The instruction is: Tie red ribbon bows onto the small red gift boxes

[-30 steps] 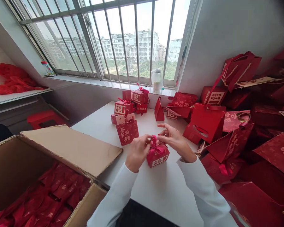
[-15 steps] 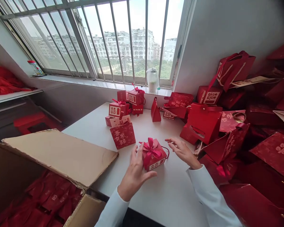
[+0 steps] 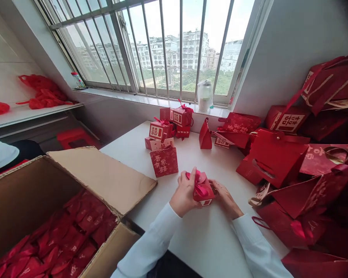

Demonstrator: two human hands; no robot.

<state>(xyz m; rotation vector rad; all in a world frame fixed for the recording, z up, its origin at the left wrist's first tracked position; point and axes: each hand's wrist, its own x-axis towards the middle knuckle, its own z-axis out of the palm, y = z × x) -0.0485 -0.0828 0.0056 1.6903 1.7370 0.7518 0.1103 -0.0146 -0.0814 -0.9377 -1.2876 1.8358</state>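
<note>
A small red gift box (image 3: 204,191) with a pink ribbon bow on top and a white label on its front stands on the white table (image 3: 188,231). My left hand (image 3: 186,193) is wrapped round its left side, fingers up by the bow. At the box's right side, my right hand (image 3: 224,199) has its curled fingers against the edge, where the cord handle is; the fingertips are partly hidden. Behind the box, to the left, a red card bag (image 3: 164,161) with white writing stands upright.
At the left, an open cardboard carton (image 3: 101,181) holds several red packages. Several red boxes (image 3: 160,131) are stacked at the table's back. Red bags and boxes (image 3: 278,158) pile up at the right. A wrapped cup (image 3: 205,96) sits on the windowsill.
My left hand has closed round the box, and my right hand has come in to its right side. The view has swung left, showing more of the carton and a person's sleeve.
</note>
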